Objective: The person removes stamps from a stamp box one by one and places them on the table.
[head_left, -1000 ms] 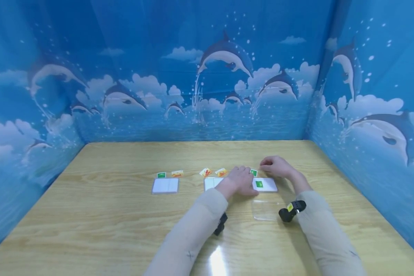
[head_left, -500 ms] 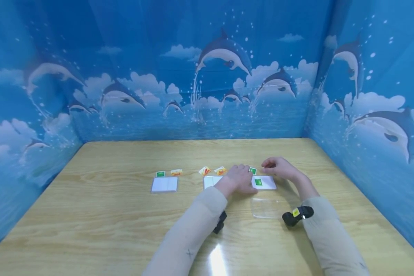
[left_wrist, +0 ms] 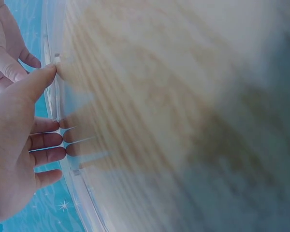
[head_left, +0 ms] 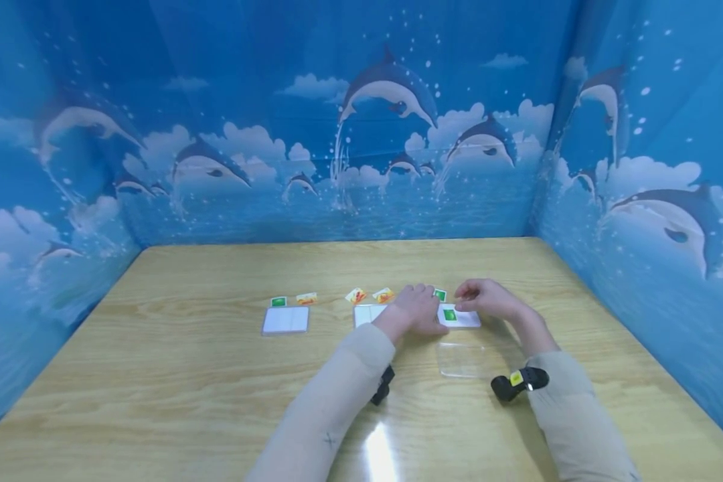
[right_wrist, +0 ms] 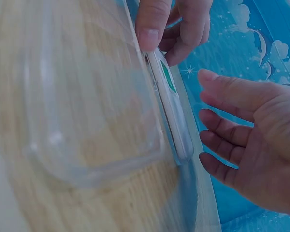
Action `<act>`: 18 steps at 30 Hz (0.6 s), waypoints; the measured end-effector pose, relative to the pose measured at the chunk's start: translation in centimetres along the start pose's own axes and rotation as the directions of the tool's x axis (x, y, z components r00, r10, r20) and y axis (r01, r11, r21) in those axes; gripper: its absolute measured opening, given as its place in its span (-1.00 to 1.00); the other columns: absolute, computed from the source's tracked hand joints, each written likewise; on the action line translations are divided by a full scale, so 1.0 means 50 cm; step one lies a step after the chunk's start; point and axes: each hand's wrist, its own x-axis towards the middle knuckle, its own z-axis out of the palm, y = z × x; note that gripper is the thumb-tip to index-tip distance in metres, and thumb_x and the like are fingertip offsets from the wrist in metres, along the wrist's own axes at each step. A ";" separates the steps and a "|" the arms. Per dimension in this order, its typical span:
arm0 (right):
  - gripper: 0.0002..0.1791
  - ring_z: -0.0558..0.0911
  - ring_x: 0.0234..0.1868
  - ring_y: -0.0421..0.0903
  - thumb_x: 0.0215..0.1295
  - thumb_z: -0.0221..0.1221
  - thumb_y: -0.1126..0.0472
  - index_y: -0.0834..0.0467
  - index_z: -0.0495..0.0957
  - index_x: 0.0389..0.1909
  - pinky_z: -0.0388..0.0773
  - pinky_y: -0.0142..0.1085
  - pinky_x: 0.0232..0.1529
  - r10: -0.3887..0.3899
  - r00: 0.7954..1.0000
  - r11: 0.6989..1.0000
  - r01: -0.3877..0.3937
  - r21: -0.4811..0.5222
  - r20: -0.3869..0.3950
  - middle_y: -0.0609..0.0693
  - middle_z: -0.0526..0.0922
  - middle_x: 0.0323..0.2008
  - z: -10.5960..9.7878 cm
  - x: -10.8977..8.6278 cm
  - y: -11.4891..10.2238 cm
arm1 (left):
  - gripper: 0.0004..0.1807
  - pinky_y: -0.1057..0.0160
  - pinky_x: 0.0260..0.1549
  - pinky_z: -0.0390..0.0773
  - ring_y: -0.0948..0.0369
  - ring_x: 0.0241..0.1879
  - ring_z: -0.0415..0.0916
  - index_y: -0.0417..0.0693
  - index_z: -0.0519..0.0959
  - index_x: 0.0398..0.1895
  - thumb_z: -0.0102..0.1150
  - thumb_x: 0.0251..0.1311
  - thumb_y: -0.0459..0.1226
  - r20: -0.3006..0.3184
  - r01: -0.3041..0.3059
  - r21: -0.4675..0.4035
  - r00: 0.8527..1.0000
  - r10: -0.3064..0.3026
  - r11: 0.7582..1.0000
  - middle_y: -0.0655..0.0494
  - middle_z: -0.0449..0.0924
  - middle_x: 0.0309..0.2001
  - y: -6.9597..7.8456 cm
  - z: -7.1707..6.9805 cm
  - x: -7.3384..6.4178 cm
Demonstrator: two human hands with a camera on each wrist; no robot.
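Note:
In the head view my left hand [head_left: 418,309] lies across a white flat case, thumb at the near edge and fingers toward the far edge, hiding the middle. The right part of the white case [head_left: 468,320] shows, with a small green picture card [head_left: 450,314] on it. My right hand [head_left: 491,299] hovers over the case's right end, thumb and fingers loosely bent. The right wrist view shows this right hand [right_wrist: 261,130] with nothing between its fingers, beside the case [right_wrist: 176,118]. There the left thumb [right_wrist: 149,26] presses at the case's edge.
A clear plastic lid [head_left: 460,361] lies in front of the case. Behind are a green card [head_left: 440,295] and two orange picture cards [head_left: 355,296]. Further left is another white case [head_left: 285,320] with a green card [head_left: 278,302] and an orange card [head_left: 306,298] behind it.
My right hand has come from behind the case's right end toward me, its thumb and fingertips now over the case. The left hand has stayed in place. The head view has shifted slightly.

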 end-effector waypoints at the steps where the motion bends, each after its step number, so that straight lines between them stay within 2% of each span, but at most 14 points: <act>1: -0.62 0.50 -0.14 0.03 0.12 0.26 0.20 0.36 0.50 -0.11 0.42 -0.10 -0.05 -0.009 1.000 1.000 0.009 -0.003 0.000 0.12 0.56 -0.21 0.001 -0.001 -0.001 | -0.24 0.16 0.21 0.19 0.16 0.19 0.24 0.00 0.36 0.23 -0.08 0.13 0.30 0.000 0.001 -0.001 1.000 -0.001 1.000 0.06 0.30 0.23 0.000 0.000 0.001; 6: -0.62 0.51 -0.13 0.04 0.11 0.27 0.21 0.36 0.49 -0.11 0.41 -0.08 -0.03 -0.029 1.000 1.000 0.029 0.005 0.001 0.12 0.56 -0.20 0.008 -0.005 -0.001 | -0.24 0.16 0.21 0.19 0.16 0.19 0.24 0.00 0.36 0.24 -0.09 0.13 0.30 -0.002 -0.003 0.004 1.000 0.003 1.000 0.06 0.29 0.24 0.000 0.000 0.002; 12: -0.62 0.49 -0.13 0.01 0.11 0.27 0.20 0.34 0.51 -0.10 0.40 -0.12 -0.04 -0.005 1.000 1.000 0.005 0.007 -0.008 0.12 0.56 -0.18 0.019 -0.011 0.005 | -0.23 0.15 0.22 0.18 0.15 0.21 0.21 -0.01 0.35 0.25 -0.09 0.13 0.30 -0.002 -0.004 0.010 1.000 0.004 1.000 0.05 0.27 0.26 0.000 0.001 -0.001; 18: -0.63 0.48 -0.09 0.06 0.09 0.27 0.20 0.32 0.53 -0.10 0.36 -0.04 -0.01 0.003 1.000 1.000 -0.002 0.011 -0.027 0.16 0.55 -0.13 0.027 -0.019 0.001 | -0.22 0.14 0.24 0.14 0.14 0.23 0.20 -0.04 0.34 0.26 -0.10 0.15 0.29 -0.007 -0.006 0.009 1.000 0.006 1.000 0.03 0.27 0.26 0.001 0.000 -0.005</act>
